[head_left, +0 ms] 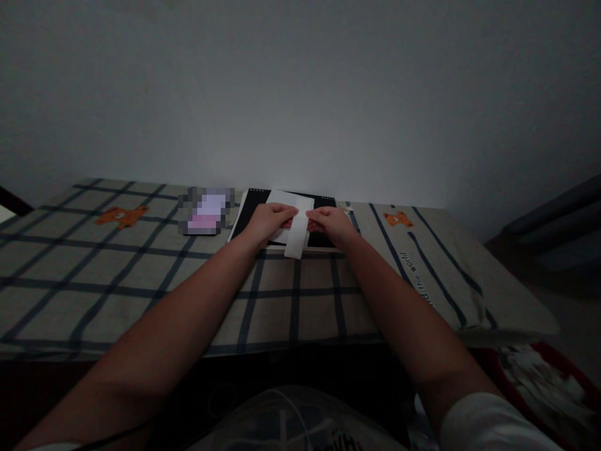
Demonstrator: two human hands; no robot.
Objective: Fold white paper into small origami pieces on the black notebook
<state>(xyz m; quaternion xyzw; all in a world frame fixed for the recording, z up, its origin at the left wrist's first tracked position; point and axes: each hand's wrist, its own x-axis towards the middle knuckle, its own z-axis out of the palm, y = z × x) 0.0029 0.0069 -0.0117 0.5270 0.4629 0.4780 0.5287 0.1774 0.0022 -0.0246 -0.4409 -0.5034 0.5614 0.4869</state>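
Note:
Both my hands meet over a white sheet of paper (297, 241) that lies folded on a black board (251, 207) at the far side of the table. My left hand (270, 220) pinches the paper's left edge with closed fingers. My right hand (331, 222) pinches it from the right, fingertips almost touching the left hand's. The paper's lower end hangs past the board's near edge.
The table wears a beige cloth (141, 282) with dark grid lines and orange bear prints (121, 216). A blurred-out bright object (206, 211) lies left of the board. A plain wall rises behind. Dark furniture (554, 232) stands at the right.

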